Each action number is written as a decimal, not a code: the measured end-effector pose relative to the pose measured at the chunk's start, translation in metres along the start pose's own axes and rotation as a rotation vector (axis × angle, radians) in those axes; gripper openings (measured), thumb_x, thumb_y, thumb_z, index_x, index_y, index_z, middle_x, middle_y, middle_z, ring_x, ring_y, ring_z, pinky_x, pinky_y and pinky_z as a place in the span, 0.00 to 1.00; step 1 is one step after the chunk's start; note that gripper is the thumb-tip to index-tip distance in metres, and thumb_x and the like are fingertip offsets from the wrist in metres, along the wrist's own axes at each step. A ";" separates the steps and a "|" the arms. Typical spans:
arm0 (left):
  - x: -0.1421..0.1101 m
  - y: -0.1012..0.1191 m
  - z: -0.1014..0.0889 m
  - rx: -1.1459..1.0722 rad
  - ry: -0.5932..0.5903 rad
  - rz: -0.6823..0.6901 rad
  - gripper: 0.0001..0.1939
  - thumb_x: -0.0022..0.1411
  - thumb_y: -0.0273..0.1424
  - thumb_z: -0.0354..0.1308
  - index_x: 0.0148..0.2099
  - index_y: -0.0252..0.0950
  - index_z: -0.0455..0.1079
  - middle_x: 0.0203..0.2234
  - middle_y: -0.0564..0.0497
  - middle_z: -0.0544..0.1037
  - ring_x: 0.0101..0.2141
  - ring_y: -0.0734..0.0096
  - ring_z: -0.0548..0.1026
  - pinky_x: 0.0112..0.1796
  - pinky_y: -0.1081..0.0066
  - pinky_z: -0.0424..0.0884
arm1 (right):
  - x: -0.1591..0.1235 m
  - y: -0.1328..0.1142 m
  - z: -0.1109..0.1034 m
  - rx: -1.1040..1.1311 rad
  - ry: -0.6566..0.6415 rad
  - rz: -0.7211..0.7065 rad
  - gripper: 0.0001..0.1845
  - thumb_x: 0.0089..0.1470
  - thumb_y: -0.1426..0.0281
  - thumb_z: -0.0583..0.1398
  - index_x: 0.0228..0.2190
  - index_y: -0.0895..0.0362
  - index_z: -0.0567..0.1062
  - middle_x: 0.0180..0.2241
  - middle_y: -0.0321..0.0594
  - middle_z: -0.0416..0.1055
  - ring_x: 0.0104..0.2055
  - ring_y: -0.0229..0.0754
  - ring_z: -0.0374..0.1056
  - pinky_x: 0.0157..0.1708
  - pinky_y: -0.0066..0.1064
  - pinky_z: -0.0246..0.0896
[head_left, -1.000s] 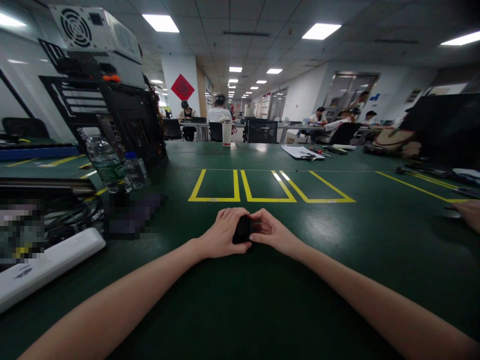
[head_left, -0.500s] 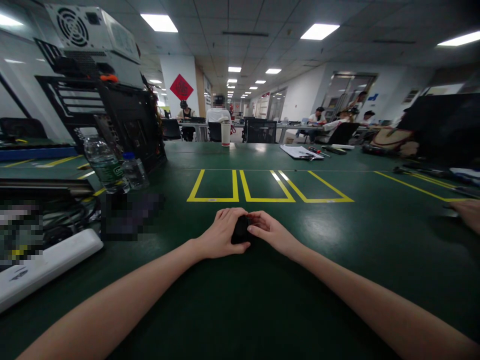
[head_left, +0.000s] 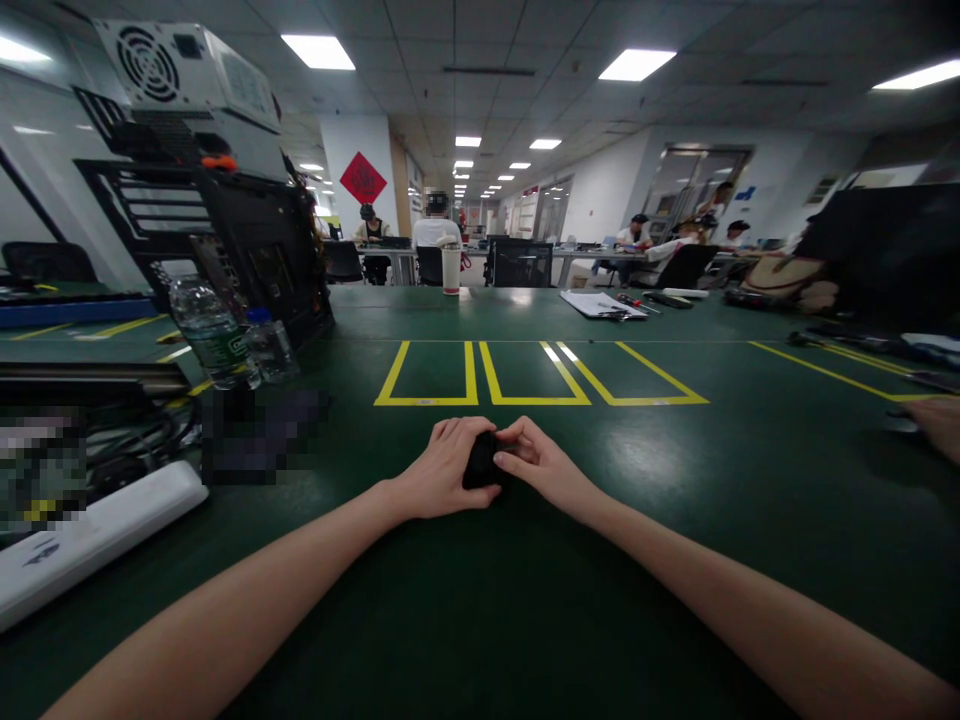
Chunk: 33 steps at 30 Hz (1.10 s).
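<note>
Grips a small black rounded object in the bare left hand, fingers arched over the far side and thumb along the near side, spread only as wide as the object itself. Brings the right hand to the object's right edge, thumb and bent fingertips only slightly parted; cannot tell for certain any hold there. Holds the object between both hands, low over a dark green tabletop, just short of three outlines of yellow tape; cannot tell contact with the surface below.

Has at left a long white plastic bar, a clear plastic bottle with a green label, a smaller clear bottle with a blue cap and a black open-frame computer case, topped by a silver metal box with a round fan grille. Faces, beyond the tape, a tall white cup and a clipboard with white paper. Shares the tabletop with a co-worker's hand at the right edge.
</note>
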<state>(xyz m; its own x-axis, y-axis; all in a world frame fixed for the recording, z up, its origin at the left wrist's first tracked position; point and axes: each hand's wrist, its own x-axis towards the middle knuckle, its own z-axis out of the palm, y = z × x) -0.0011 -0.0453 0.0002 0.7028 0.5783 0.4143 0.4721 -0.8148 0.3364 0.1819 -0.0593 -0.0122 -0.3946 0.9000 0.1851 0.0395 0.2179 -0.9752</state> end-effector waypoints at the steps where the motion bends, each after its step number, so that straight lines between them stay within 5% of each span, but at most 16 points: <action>1: 0.000 0.000 0.000 0.000 0.004 -0.001 0.30 0.49 0.36 0.57 0.52 0.39 0.49 0.45 0.47 0.62 0.46 0.60 0.61 0.49 0.59 0.53 | 0.001 0.000 0.000 -0.014 0.009 0.006 0.11 0.47 0.68 0.58 0.34 0.55 0.63 0.36 0.36 0.64 0.42 0.39 0.63 0.44 0.37 0.60; 12: -0.001 0.000 0.001 -0.004 0.015 0.011 0.30 0.48 0.35 0.57 0.52 0.39 0.49 0.44 0.47 0.62 0.46 0.61 0.61 0.49 0.60 0.53 | -0.003 0.001 -0.004 0.037 -0.112 -0.003 0.20 0.42 0.72 0.62 0.38 0.54 0.60 0.41 0.37 0.60 0.44 0.39 0.62 0.45 0.38 0.59; 18: 0.000 -0.001 0.001 0.000 0.013 0.007 0.31 0.48 0.36 0.57 0.52 0.39 0.49 0.45 0.47 0.62 0.46 0.60 0.61 0.49 0.60 0.53 | 0.000 0.001 0.000 0.010 -0.018 -0.015 0.10 0.47 0.68 0.58 0.34 0.54 0.63 0.36 0.35 0.63 0.42 0.38 0.64 0.43 0.36 0.60; 23: 0.001 -0.001 0.002 0.006 0.018 -0.001 0.31 0.48 0.36 0.57 0.52 0.40 0.49 0.44 0.48 0.63 0.46 0.60 0.61 0.48 0.59 0.53 | 0.002 0.000 0.002 -0.049 0.040 0.040 0.14 0.47 0.67 0.58 0.37 0.55 0.63 0.38 0.38 0.64 0.43 0.40 0.63 0.45 0.39 0.59; 33: 0.000 -0.002 0.002 -0.001 0.019 0.004 0.30 0.48 0.36 0.57 0.52 0.39 0.49 0.44 0.47 0.63 0.46 0.61 0.61 0.48 0.60 0.53 | -0.002 0.002 -0.003 0.030 -0.105 -0.001 0.19 0.41 0.72 0.62 0.36 0.53 0.61 0.39 0.36 0.62 0.44 0.40 0.63 0.45 0.38 0.59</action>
<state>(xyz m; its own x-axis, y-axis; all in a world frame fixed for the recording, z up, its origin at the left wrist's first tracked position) -0.0008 -0.0442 -0.0025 0.6941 0.5758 0.4320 0.4689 -0.8170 0.3356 0.1856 -0.0594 -0.0141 -0.4887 0.8550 0.1734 0.0126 0.2056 -0.9785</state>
